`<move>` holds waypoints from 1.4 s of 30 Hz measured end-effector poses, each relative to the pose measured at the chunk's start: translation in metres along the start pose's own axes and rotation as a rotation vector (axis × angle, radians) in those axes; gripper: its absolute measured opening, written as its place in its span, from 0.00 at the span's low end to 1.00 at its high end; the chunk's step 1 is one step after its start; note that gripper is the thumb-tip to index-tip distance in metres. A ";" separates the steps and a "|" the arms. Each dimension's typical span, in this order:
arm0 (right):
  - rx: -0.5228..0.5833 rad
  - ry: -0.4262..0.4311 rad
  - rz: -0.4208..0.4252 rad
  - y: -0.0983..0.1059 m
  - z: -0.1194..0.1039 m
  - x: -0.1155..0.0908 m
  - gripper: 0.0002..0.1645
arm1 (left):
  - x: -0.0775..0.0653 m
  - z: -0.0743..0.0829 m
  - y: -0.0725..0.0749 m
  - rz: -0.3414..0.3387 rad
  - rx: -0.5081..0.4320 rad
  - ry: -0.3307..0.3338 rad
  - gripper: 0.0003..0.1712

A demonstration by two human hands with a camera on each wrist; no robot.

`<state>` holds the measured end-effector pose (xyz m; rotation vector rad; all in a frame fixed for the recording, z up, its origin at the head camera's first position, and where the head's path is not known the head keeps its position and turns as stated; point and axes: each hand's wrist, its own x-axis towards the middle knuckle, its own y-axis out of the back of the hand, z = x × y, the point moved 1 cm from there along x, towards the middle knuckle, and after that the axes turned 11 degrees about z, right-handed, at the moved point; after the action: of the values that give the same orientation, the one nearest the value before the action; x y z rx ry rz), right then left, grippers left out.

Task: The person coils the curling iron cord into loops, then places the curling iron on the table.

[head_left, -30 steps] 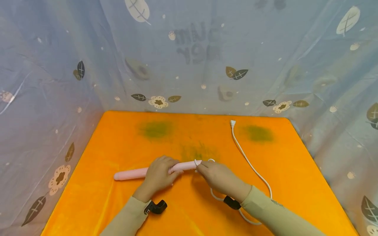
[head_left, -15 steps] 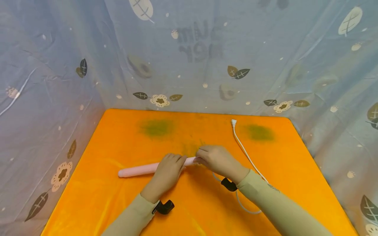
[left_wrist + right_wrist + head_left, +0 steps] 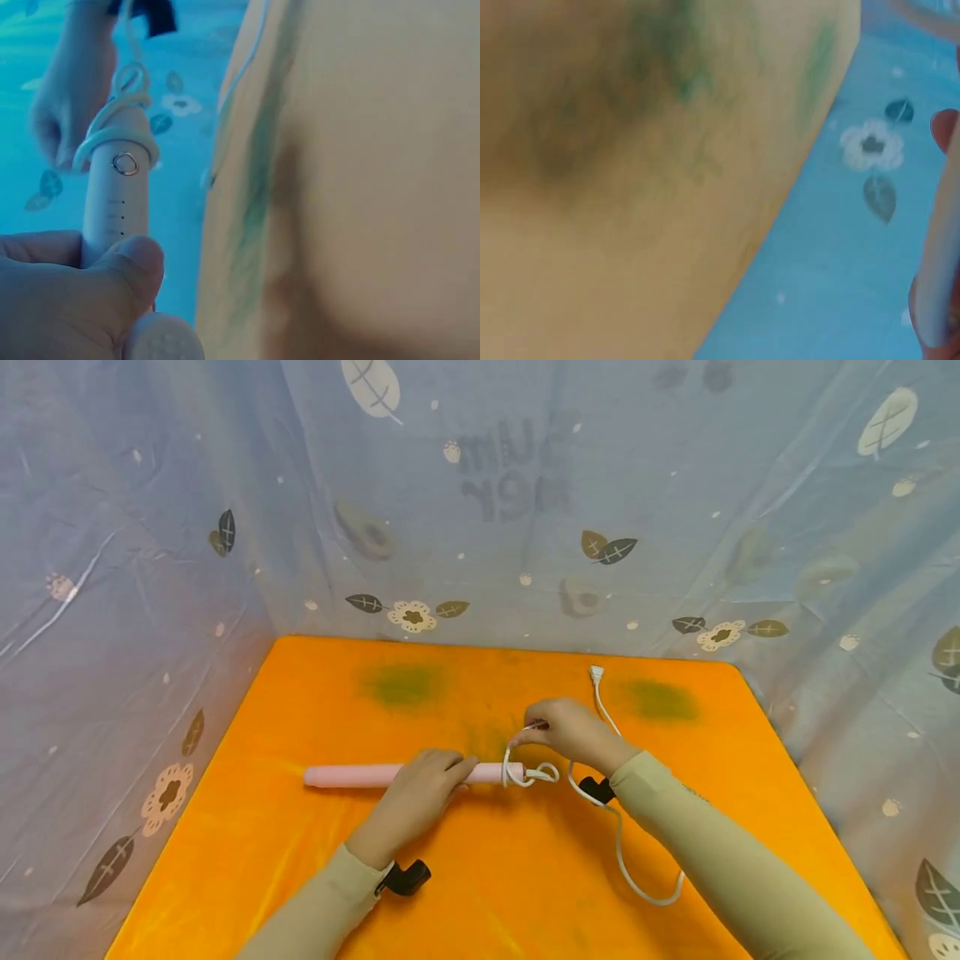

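A pink curling iron [image 3: 352, 775] lies crosswise above the orange cloth, its long barrel pointing left. My left hand [image 3: 420, 793] grips it around the middle. The left wrist view shows a ringed button and small indicator dots on its handle [image 3: 116, 202], just past my thumb. White power cord [image 3: 542, 772] loops around the handle's right end. Up and to the right of that end, my right hand [image 3: 573, 735] pinches a stretch of the cord between thumb and fingers. Only part of the right hand's fingers [image 3: 945, 129] shows in the right wrist view.
The orange cloth-covered table [image 3: 465, 893] has green stains. The cord's white plug [image 3: 596, 673] lies near the back edge, and slack cord [image 3: 621, 852] curves beneath my right forearm. A patterned blue-grey curtain [image 3: 480, 552] surrounds the back and sides.
My right hand has moved up and away from the handle end, drawing cord with it. The curling iron has turned to lie nearly level, and its wrapped loops now show.
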<state>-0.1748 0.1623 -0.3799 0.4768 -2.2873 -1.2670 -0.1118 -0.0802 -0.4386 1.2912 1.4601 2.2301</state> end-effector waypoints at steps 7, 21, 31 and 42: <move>-0.140 0.133 0.092 0.019 -0.010 0.003 0.08 | 0.016 -0.017 0.012 0.029 0.034 0.004 0.20; -0.151 0.324 0.168 0.033 -0.024 0.012 0.10 | 0.030 -0.029 0.021 -0.020 0.092 -0.075 0.18; 0.086 0.020 -0.023 0.005 0.016 0.016 0.14 | 0.030 -0.016 0.015 0.100 -0.019 -0.185 0.17; 0.367 -0.237 -0.110 -0.037 0.019 -0.027 0.17 | 0.021 -0.012 0.009 0.168 -0.066 -0.026 0.25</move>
<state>-0.1606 0.1701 -0.4262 0.6119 -2.7465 -0.9959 -0.1305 -0.0808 -0.4209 1.4653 1.3017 2.3330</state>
